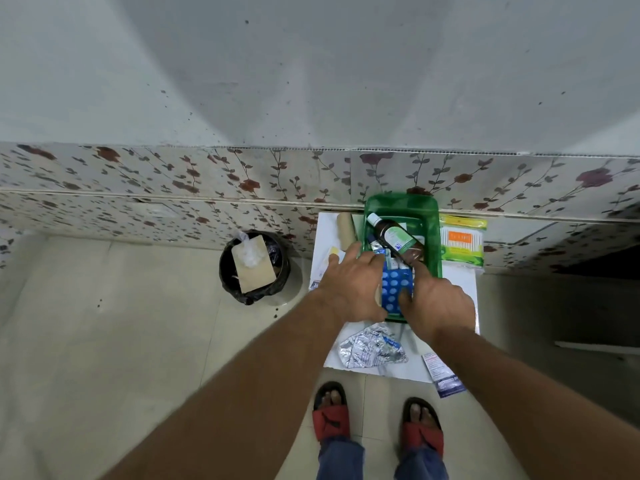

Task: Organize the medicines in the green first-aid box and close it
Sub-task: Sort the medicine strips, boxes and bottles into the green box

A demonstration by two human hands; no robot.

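Note:
The green first-aid box (434,237) stands open on a small white table (457,282), its lid raised against the wall. A brown syrup bottle (398,239) lies inside it with a small tube (375,244) beside it. A blue blister strip with white pills (394,289) rests in the box's near half. My left hand (349,289) lies over the box's left edge, fingers spread beside the strip. My right hand (438,306) covers the box's near right corner, its fingers touching the blue strip. Whether either hand grips the strip is unclear.
A crumpled silver blister foil (372,349) lies at the table's front edge, a blue-white leaflet (443,377) hangs off its front right corner. A cotton-bud pack (462,242) sits right of the box, a beige roll (346,230) left of it. A black bin (254,266) stands on the floor at left.

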